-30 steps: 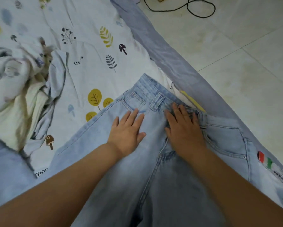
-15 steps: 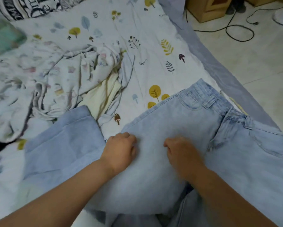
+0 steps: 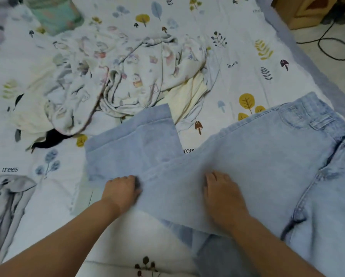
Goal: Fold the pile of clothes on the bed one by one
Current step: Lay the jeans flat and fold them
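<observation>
Pale-blue jeans point(image 3: 257, 162) lie across the bed point(image 3: 247, 76); left hand point(image 3: 121, 191) grips a jeans leg with curled fingers, right hand point(image 3: 221, 198) presses flat, fingers together.

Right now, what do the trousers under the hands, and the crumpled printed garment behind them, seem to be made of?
The jeans look like light-washed denim, matte: thick stitched seams, a belt loop and a faded blue surface show this. The crumpled printed garment seems a thin, soft cotton-like fabric, since it collapses into many fine folds; the exact fibre cannot be told. The left hand and right hand rest on the denim.
</observation>
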Demonstrator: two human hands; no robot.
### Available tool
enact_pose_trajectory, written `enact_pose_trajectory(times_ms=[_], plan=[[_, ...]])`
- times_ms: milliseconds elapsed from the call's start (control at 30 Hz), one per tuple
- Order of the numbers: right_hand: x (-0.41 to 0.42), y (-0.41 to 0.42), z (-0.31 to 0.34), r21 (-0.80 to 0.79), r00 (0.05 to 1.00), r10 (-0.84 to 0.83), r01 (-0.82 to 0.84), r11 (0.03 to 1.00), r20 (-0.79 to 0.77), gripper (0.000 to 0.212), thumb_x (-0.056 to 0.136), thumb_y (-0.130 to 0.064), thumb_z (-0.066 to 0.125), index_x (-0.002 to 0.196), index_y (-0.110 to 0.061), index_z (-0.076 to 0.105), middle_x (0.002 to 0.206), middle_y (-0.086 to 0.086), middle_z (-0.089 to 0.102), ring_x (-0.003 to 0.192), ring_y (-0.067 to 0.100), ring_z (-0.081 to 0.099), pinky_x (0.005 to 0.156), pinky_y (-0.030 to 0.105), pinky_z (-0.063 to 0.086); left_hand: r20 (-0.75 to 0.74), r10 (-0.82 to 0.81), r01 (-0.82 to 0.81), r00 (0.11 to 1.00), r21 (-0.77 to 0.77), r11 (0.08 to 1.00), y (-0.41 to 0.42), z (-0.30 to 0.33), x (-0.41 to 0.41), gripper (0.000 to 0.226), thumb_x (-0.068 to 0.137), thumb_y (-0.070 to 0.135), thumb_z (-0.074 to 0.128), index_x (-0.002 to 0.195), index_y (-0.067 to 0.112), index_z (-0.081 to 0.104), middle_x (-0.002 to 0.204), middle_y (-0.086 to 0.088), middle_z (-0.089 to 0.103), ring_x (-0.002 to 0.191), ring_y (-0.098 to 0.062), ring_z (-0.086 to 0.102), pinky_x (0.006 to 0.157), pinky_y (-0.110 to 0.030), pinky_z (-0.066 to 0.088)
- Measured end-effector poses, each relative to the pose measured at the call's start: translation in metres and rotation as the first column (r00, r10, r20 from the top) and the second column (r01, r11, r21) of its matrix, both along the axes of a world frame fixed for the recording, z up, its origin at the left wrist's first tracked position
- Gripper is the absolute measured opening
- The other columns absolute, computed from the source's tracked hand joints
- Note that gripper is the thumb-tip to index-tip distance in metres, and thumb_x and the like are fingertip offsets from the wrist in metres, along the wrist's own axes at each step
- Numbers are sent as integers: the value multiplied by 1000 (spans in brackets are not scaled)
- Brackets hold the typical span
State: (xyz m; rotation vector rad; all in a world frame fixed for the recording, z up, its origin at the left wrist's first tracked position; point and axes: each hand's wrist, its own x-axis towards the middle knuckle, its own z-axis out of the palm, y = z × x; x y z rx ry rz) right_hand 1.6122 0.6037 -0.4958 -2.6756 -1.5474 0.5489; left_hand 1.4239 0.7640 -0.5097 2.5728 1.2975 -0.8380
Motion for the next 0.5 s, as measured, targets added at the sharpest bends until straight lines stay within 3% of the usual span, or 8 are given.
enact_pose_trajectory(times_ms=[100, 133, 200, 267, 333, 433, 500], plan=[[-12, 12, 7, 145, 998, -63, 60, 988, 17, 18, 86, -14, 57, 99, -3, 61, 99, 16, 61, 92, 36, 58, 75, 43, 48, 18, -48, 46, 999, 105, 993, 8, -4, -9, 48, 90, 46, 46, 130, 20, 41, 132, -3, 46, 122, -23, 43, 97, -31, 34], [-17, 19, 9, 155, 998, -46, 41, 987, 30, 21, 85, -15, 57, 103, -4, 60, 103, 16, 59, 96, 36, 57, 77, 43, 47, 26, -49, 45, 998, 132, 990, 12, -5, -12, 53, 89, 46, 47, 134, 21, 37, 134, -2, 43, 125, -23, 40, 101, -33, 30], [-29, 31, 8, 85, 1000, 28, -29, 996, 13, 35, 93, -25, 42, 125, -13, 46, 131, 10, 44, 119, 29, 42, 96, 38, 34, 0, -44, 44, 999, 78, 996, 20, -2, -19, 53, 88, 46, 50, 133, 20, 38, 135, -3, 45, 126, -23, 41, 106, -36, 26], [-38, 43, 3, 80, 998, 64, -62, 995, -28, 44, 95, -32, 35, 137, -18, 32, 147, 8, 26, 133, 22, 26, 105, 34, 22, 36, -18, 22, 999, -90, 996, 26, 6, -22, 42, 87, 40, 56, 122, 17, 51, 125, -5, 57, 118, -22, 51, 96, -29, 35], [-48, 56, 4, 72, 993, 90, -84, 994, -79, 58, 94, -39, 40, 145, -22, 19, 154, 6, 12, 141, 20, 13, 112, 35, 15, 191, 0, 49, 982, -253, 966, 25, 25, -23, 27, 87, 33, 59, 109, 17, 61, 109, -2, 65, 101, -18, 58, 77, -21, 38], [-64, 71, 12, 68, 973, 183, -175, 982, -141, 73, 90, -51, 46, 148, -37, 4, 157, 1, -9, 144, 18, -9, 115, 43, 0, 480, -94, 244, 872, -262, 934, 20, 62, -26, 8, 87, 28, 61, 80, 24, 60, 78, 11, 59, 72, -4, 50, 58, -16, 32], [-70, 77, 22, 136, 953, 274, -257, 957, -128, 52, 92, -47, 44, 141, -33, 30, 158, 1, 4, 145, 17, -6, 114, 47, -6, 605, -125, 337, 787, -250, 908, 19, 84, -31, 19, 84, 26, 64, 69, 29, 53, 69, 15, 55, 65, 0, 48, 58, -13, 33]])
